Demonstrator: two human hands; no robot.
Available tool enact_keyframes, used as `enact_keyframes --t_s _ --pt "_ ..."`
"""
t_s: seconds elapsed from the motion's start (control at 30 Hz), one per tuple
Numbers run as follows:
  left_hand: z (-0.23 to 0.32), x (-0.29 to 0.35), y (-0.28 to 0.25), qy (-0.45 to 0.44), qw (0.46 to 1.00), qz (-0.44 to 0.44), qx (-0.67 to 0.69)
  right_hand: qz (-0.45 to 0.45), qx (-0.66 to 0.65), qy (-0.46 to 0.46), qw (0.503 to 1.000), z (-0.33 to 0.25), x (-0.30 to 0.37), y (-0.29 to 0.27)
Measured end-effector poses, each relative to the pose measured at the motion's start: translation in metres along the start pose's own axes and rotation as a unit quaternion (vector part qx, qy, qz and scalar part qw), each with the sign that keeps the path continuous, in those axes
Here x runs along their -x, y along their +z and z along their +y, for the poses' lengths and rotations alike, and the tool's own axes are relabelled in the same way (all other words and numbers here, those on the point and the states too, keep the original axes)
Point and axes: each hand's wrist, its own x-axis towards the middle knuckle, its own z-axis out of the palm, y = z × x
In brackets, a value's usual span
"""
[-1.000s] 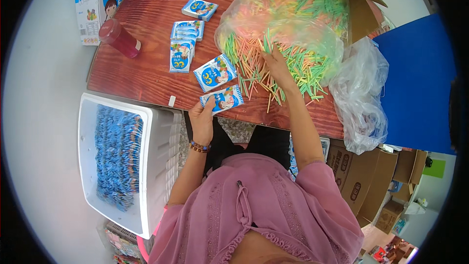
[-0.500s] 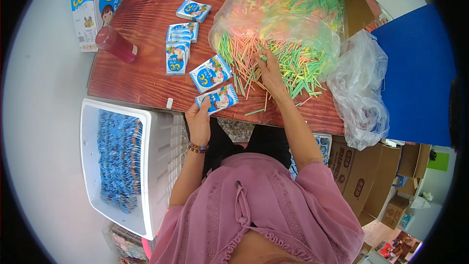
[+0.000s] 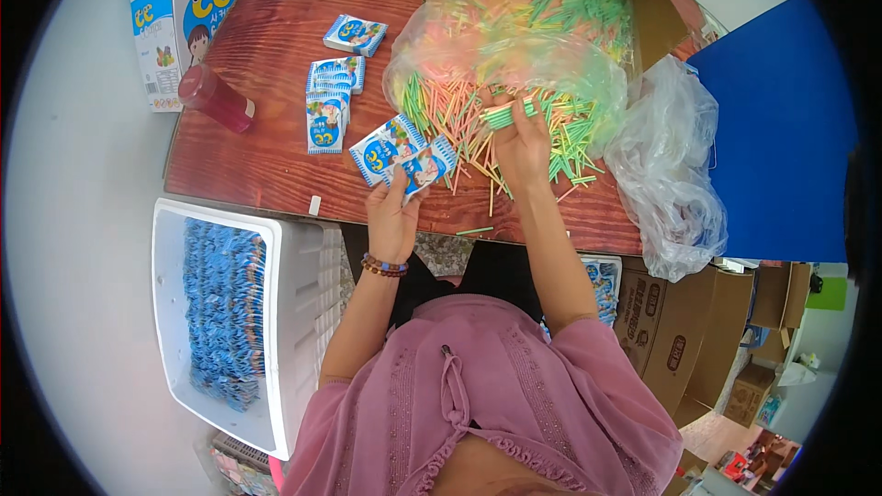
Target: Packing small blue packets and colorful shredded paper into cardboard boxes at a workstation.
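Note:
My left hand (image 3: 393,220) pinches a small blue-and-white printed packet (image 3: 428,166) by its lower edge, over the table near its front. Another such packet (image 3: 378,152) lies flat beside it, partly overlapped by the held one. My right hand (image 3: 522,149) has its fingers closed around a small bunch of thin green and pale sticks (image 3: 503,116). Behind that hand, a loose heap of pink, yellow and green sticks (image 3: 574,133) spills from a large clear plastic bag (image 3: 514,50).
On the red-brown wooden table (image 3: 266,55) are several more packets (image 3: 326,121) and a pink jar (image 3: 216,99). Crumpled clear plastic (image 3: 675,174) hangs over the right edge beside a blue panel (image 3: 781,129). A white tub (image 3: 299,285) of blue packets stands at lower left; cardboard boxes (image 3: 680,331) at right.
My left hand has lifted its packet up and rightward, toward the stick heap. My right hand has risen slightly from the heap, and the bunch of sticks now shows in its fingers.

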Motion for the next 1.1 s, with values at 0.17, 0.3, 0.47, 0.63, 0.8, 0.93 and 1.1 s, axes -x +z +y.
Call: enact_keyframes --t_s 0.17,0.3,0.47,0.63,0.8,0.93,1.1 --pt "-0.012 -0.007 0.006 0.014 0.999 -0.036 0.021 -0.027 -0.050 -0.013 0.998 0.004 0.028 0.036" --pt "-0.015 -0.005 0.007 0.018 0.999 -0.015 0.029 0.011 -0.021 -0.024 0.999 0.012 0.039 0.046" --pt "-0.012 -0.003 0.008 0.026 0.999 0.011 0.025 0.022 -0.004 -0.033 0.999 0.018 0.043 0.050" --pt "-0.014 -0.001 0.012 0.025 0.999 -0.016 0.042 0.021 -0.019 -0.041 0.999 0.026 0.048 0.058" --pt "-0.017 -0.002 0.007 0.040 0.997 -0.020 0.060 0.030 -0.001 -0.065 0.997 0.030 0.054 0.060" --pt "-0.020 -0.003 0.001 0.053 0.998 -0.028 0.035 0.059 0.009 -0.066 0.996 0.032 0.054 0.055" --pt "-0.018 -0.003 0.003 0.055 0.998 -0.029 0.031 0.035 0.041 -0.071 0.996 0.032 0.057 0.059"
